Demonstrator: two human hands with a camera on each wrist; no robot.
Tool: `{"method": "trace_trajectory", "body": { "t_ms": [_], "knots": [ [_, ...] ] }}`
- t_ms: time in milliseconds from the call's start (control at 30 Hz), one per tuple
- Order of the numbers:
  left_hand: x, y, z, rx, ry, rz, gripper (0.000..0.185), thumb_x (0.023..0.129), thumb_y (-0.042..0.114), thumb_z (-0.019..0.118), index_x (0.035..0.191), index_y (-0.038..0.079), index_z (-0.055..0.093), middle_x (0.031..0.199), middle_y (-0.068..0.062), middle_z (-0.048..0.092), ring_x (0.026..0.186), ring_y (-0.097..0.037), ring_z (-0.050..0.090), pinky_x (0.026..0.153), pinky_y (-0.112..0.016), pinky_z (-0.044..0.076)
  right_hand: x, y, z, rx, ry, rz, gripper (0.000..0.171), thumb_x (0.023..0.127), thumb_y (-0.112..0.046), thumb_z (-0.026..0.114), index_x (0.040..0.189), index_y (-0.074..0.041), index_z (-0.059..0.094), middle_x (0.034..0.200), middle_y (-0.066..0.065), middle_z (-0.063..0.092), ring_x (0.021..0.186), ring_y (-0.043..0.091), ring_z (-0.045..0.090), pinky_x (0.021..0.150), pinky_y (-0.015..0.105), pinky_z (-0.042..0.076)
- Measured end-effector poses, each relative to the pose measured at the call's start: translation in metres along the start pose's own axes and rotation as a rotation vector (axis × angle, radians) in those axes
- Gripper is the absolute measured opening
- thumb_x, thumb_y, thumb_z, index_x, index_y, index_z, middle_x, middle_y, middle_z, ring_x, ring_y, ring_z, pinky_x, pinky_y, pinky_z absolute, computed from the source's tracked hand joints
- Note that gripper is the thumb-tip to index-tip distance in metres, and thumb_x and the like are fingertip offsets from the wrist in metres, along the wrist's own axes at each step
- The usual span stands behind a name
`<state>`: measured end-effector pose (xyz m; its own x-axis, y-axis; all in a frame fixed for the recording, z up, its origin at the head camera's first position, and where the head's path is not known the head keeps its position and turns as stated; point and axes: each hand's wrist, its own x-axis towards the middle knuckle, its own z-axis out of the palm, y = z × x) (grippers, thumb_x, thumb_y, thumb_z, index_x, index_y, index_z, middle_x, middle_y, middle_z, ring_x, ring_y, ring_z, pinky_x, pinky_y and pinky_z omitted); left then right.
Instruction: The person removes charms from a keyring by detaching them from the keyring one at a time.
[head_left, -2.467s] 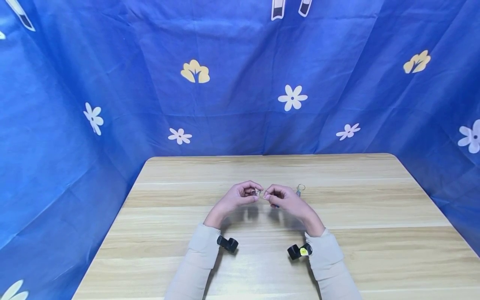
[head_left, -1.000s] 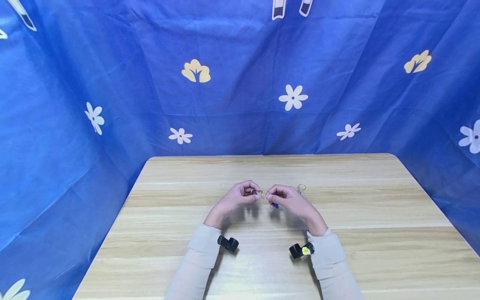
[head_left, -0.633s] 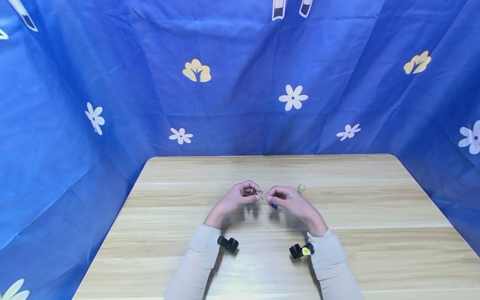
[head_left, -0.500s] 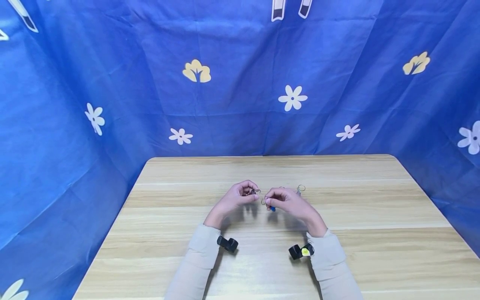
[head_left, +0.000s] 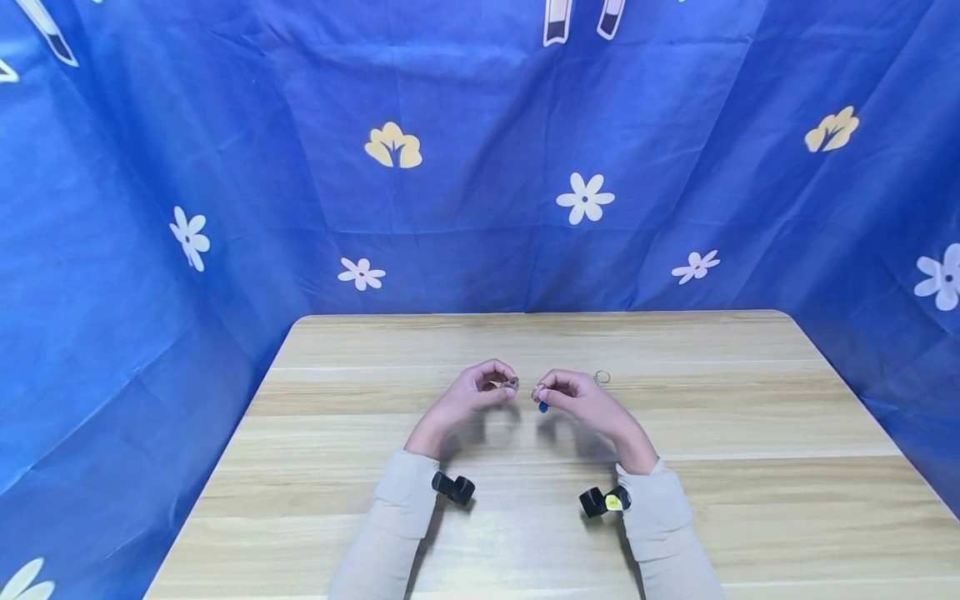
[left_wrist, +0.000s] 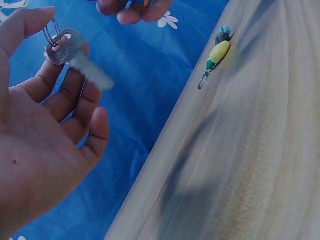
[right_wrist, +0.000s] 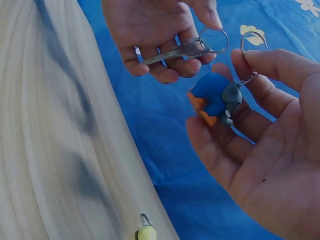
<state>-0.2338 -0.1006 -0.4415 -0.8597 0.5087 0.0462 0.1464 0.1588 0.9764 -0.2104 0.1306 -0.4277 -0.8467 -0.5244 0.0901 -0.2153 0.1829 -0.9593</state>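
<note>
In the head view my left hand (head_left: 480,396) is above the table, its thumb and index finger pinching a split ring that carries a silver key (left_wrist: 70,49). The key hangs in front of the curled fingers in the left wrist view. Just right of it, my right hand (head_left: 581,402) pinches the ring of an elephant keychain (right_wrist: 215,95), blue-bodied with a grey head and orange feet. A short chain joins that figure to its ring (right_wrist: 242,46). The two rings are apart, with a small gap between the hands.
A yellow keychain figure (left_wrist: 219,52) with a metal ring lies on the wooden table (head_left: 337,500). Behind the right hand in the head view, a keychain ring (head_left: 602,377) shows. Blue patterned cloth (head_left: 480,208) surrounds the table.
The ring spanning the space between both hands has come away from the left hand's side. It is now with the right hand, and a gap separates the fingertips.
</note>
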Motion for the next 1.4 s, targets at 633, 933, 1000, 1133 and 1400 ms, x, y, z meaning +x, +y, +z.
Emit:
{"method": "trace_trajectory", "body": {
  "t_ms": [633, 933, 1000, 1133, 1400],
  "knots": [
    [0.010, -0.006, 0.006, 0.143, -0.038, -0.016, 0.028, 0.088, 0.015, 0.066, 0.112, 0.002, 0.059, 0.091, -0.001, 0.058, 0.082, -0.014, 0.053, 0.076, -0.025, 0.047, 0.003, 0.008, -0.016, -0.148, 0.085, 0.071, 0.026, 0.096, -0.015, 0.055, 0.105, 0.008, 0.063, 0.102, 0.021, 0.065, 0.092, 0.021, 0.059, 0.083, 0.027, 0.048],
    [0.015, -0.005, 0.004, 0.188, -0.020, -0.037, 0.030, 0.087, 0.015, 0.067, 0.113, 0.002, 0.060, 0.090, -0.003, 0.061, 0.078, -0.013, 0.054, 0.074, -0.026, 0.047, 0.007, 0.010, -0.026, -0.217, 0.057, 0.106, 0.025, 0.095, -0.016, 0.058, 0.104, 0.006, 0.065, 0.095, 0.020, 0.066, 0.086, 0.033, 0.059, 0.079, 0.036, 0.049],
    [0.017, -0.008, 0.003, 0.180, -0.014, -0.050, 0.031, 0.087, 0.014, 0.066, 0.113, 0.001, 0.059, 0.090, -0.004, 0.061, 0.079, -0.012, 0.055, 0.074, -0.025, 0.048, 0.010, 0.011, -0.026, -0.233, 0.051, 0.118, 0.025, 0.095, -0.017, 0.059, 0.104, 0.005, 0.066, 0.095, 0.019, 0.067, 0.085, 0.032, 0.060, 0.078, 0.033, 0.049],
    [0.020, -0.016, 0.002, 0.146, -0.007, -0.083, 0.030, 0.087, 0.011, 0.064, 0.113, -0.003, 0.057, 0.092, -0.005, 0.062, 0.080, -0.010, 0.056, 0.075, -0.024, 0.050, 0.015, 0.015, -0.027, -0.261, 0.033, 0.136, 0.022, 0.095, -0.018, 0.059, 0.101, 0.001, 0.068, 0.095, 0.014, 0.068, 0.083, 0.025, 0.061, 0.077, 0.030, 0.050],
    [0.026, -0.029, -0.002, 0.154, 0.013, -0.157, 0.030, 0.089, 0.014, 0.063, 0.113, -0.002, 0.057, 0.094, -0.005, 0.064, 0.082, -0.012, 0.058, 0.077, -0.026, 0.049, 0.024, 0.022, -0.028, -0.342, -0.004, 0.155, 0.020, 0.095, -0.020, 0.058, 0.099, -0.005, 0.070, 0.093, 0.009, 0.069, 0.076, 0.016, 0.059, 0.069, 0.027, 0.048]
  ]
}}
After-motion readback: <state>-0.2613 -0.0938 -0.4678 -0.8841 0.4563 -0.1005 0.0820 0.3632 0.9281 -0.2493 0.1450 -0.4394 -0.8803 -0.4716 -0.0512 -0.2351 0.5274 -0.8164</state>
